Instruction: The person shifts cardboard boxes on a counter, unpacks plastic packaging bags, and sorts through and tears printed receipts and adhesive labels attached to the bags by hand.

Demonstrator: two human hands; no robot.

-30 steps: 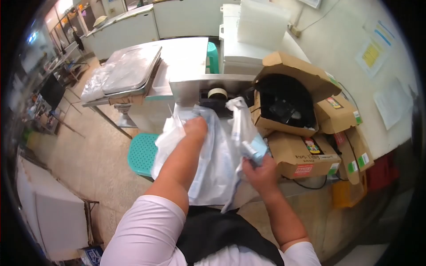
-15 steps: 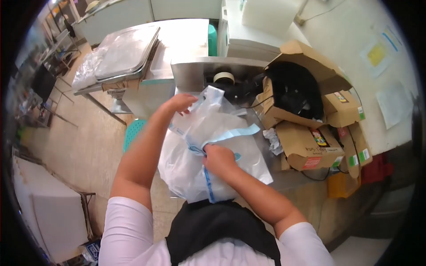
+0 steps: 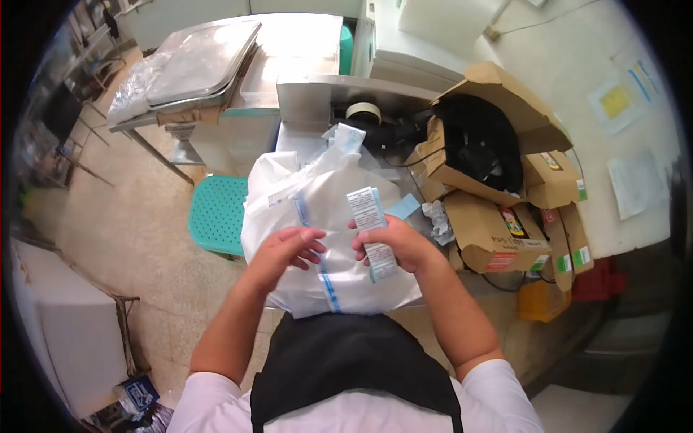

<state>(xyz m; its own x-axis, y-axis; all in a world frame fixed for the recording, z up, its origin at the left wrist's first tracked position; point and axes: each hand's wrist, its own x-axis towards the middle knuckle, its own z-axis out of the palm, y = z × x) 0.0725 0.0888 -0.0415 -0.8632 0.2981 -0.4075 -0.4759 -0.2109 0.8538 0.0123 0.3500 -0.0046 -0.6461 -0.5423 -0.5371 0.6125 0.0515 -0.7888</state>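
A folded strip of printed paper labels (image 3: 367, 211), white with a light-blue backing, is held upright in my right hand (image 3: 404, 244), thumb across its front. To the left, my left hand (image 3: 284, 254) hovers with fingers loosely bent and apart, holding nothing. Beneath both hands spreads a large translucent white plastic bag (image 3: 271, 216) with a blue printed stripe running down it. Its gathered top points away from me, and another white-and-blue piece (image 3: 349, 140) shows there. What the bag contains cannot be made out.
A tape roll (image 3: 363, 113) sits behind the bag. Open cardboard boxes (image 3: 498, 234), one with a black item inside, stand at right beside crumpled paper (image 3: 437, 221). A green stool (image 3: 216, 213) is at left; metal trays (image 3: 206, 65) lie on the back-left table.
My right hand has lifted off the bag and now holds the folded labels upright. My left hand has come back toward me from the bag's far top. The bag lies more spread out.
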